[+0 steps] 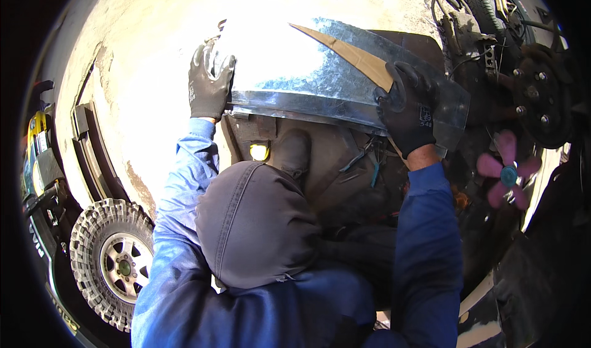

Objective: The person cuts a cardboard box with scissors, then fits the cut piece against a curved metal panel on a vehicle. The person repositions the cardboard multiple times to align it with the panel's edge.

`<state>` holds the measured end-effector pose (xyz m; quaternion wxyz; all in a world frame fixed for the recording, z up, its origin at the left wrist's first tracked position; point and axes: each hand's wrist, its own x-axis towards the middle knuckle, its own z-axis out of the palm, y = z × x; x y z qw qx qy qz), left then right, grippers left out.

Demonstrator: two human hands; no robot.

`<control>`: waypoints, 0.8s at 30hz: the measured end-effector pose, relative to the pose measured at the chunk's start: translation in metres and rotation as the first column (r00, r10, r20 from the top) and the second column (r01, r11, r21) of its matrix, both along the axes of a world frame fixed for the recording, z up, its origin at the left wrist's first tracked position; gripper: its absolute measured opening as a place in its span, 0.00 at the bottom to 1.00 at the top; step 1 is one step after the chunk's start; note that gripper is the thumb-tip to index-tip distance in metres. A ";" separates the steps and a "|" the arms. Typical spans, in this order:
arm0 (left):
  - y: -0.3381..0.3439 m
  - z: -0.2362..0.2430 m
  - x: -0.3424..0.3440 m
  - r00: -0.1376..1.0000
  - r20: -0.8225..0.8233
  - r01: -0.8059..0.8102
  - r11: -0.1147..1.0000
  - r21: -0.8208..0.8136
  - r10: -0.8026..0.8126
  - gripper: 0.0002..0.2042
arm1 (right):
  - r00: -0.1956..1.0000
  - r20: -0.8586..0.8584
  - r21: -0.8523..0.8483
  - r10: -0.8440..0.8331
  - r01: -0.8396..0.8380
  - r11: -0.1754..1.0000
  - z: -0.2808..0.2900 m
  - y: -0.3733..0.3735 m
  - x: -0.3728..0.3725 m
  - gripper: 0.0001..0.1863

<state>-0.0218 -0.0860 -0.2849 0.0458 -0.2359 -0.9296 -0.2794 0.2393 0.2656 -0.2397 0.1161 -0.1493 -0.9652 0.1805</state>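
A shiny galvanized metal sheet (351, 111) with a bent lower edge lies across in front of me, its left part washed out by glare. At its left end my black-gloved left hand (211, 80) grips the edge, thumb toward the sheet and fingers on the outer side. My right hand (409, 108), also gloved, is closed around a long, pointed piece of brown cardboard (354, 55) that rests on top of the sheet. Its tip points up and left. The palm side of the right hand is hidden.
My bent knee (258, 225) in grey cloth and a dark boot (292, 152) are below the sheet. Nearby lie a yellow tape measure (259, 151) and a teal-handled tool (374, 168). A wheel hub (542, 95) and pink fan (508, 169) stand right, a knobby tyre (92, 249) left.
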 end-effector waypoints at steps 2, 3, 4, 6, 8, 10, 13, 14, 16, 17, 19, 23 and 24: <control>0.001 0.003 0.003 0.971 0.211 -0.137 0.986 0.099 0.113 0.34 | 0.999 0.021 -0.002 0.024 -0.024 1.000 0.004 0.001 0.001 0.35; -0.001 0.006 0.005 0.942 0.293 -0.193 0.979 0.073 0.163 0.35 | 0.999 0.024 0.001 0.039 -0.039 0.999 0.006 0.001 0.002 0.36; 0.002 0.008 0.002 0.882 0.404 -0.300 0.950 0.087 0.242 0.34 | 0.998 0.024 -0.017 0.051 -0.051 0.999 0.007 0.001 0.003 0.36; 0.000 0.014 0.001 0.813 0.548 -0.339 0.925 0.170 0.198 0.28 | 0.997 0.016 -0.052 0.080 -0.079 0.995 0.009 -0.002 0.005 0.35; -0.003 0.017 0.000 0.738 0.649 -0.392 0.900 0.192 0.183 0.25 | 0.995 0.022 -0.048 0.096 -0.095 0.994 0.011 -0.008 0.009 0.33; -0.007 0.015 -0.002 0.689 0.703 -0.453 0.861 0.230 0.175 0.21 | 0.992 0.031 -0.037 0.122 -0.121 0.992 0.012 -0.013 0.012 0.33; -0.014 0.003 -0.008 0.684 0.712 -0.493 0.821 0.289 0.159 0.17 | 0.986 0.046 -0.033 0.158 -0.157 0.987 0.013 -0.018 0.015 0.33; -0.016 -0.002 -0.009 0.669 0.729 -0.521 0.792 0.318 0.147 0.16 | 0.986 0.036 -0.040 0.161 -0.159 0.986 0.013 -0.019 0.015 0.34; -0.021 -0.011 -0.009 0.705 0.687 -0.499 0.812 0.303 0.178 0.14 | 0.987 0.022 -0.039 0.161 -0.160 0.986 0.012 -0.018 0.014 0.34; -0.024 -0.014 -0.007 0.714 0.672 -0.499 0.816 0.293 0.196 0.13 | 0.987 0.018 -0.030 0.160 -0.159 0.987 0.012 -0.018 0.012 0.34; -0.026 -0.017 -0.003 0.681 0.700 -0.557 0.773 0.304 0.215 0.12 | 0.987 0.018 -0.007 0.162 -0.162 0.987 0.011 -0.017 0.009 0.35; -0.029 -0.011 0.011 0.679 0.701 -0.568 0.761 0.313 0.219 0.12 | 0.984 0.009 -0.021 0.175 -0.175 0.984 0.013 -0.016 0.003 0.36; -0.027 -0.009 0.012 0.672 0.712 -0.579 0.744 0.335 0.203 0.12 | 0.984 0.007 -0.031 0.176 -0.176 0.984 0.013 -0.015 0.001 0.36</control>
